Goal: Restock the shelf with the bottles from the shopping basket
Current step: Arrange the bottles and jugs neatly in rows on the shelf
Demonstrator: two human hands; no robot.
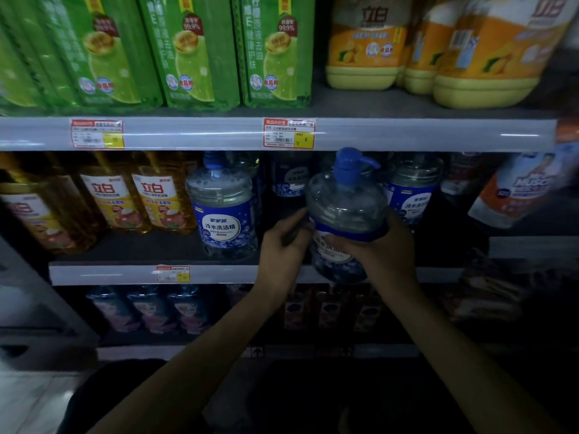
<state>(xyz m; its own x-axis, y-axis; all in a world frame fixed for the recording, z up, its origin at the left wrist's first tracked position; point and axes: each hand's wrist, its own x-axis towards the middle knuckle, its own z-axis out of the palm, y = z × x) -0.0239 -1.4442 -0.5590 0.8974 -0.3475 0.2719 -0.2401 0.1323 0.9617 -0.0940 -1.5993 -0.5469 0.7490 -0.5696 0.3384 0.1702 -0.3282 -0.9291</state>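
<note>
Placing step: left grip and right grip both clasp the pump bottle; next move — slide it upright into the shelf gap beside its twin.

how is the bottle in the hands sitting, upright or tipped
Roughly upright: the bottle has its blue pump on top and base below, gripped by the left hand and right hand.

Views: one, a wide-angle camera worn on the head.
Position: standing before the shelf, close, with both forearms reaching in from the bottom edge.
Facing: forward and slightly down, square to the shelf fronts.
Centre: pump bottle between left hand and right hand.
Lower left: floor.
</note>
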